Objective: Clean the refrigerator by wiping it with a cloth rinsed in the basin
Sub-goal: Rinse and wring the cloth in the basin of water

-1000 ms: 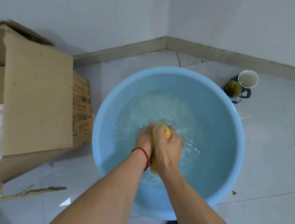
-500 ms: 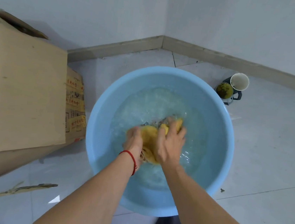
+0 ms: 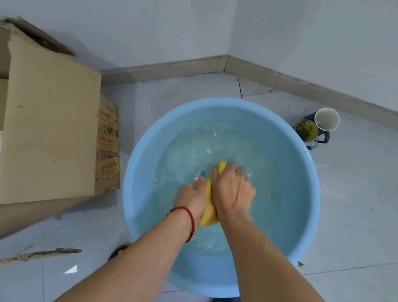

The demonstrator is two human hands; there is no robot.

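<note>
- Both my hands are down in the blue plastic basin (image 3: 136,193) on the tiled floor (image 3: 357,231), and the water around them is choppy.
- Left hand (image 3: 191,197), the one with the red string bracelet (image 3: 189,218) on the wrist, is curled round the near end of the yellow cloth (image 3: 208,214).
- Right hand (image 3: 231,192) is clamped on top of the same cloth, fingers wrapped over its far end, so only a yellow bit pokes out at 12 o'clock of the knuckles and a bigger lump shows between the two wrists.
- The cloth sits roughly in the middle of the basin, bunched up and squeezed between both hands, partly in the water.
- At 9 o'clock of the basin there's an open cardboard box (image 3: 46,133) with torn flaps, just beside the rim.
- At 1 o'clock, near the rim, a white paper cup (image 3: 326,119) leans against a dark mug (image 3: 323,137), with a greenish round thing (image 3: 307,131) there too; can't tell what it is.
</note>
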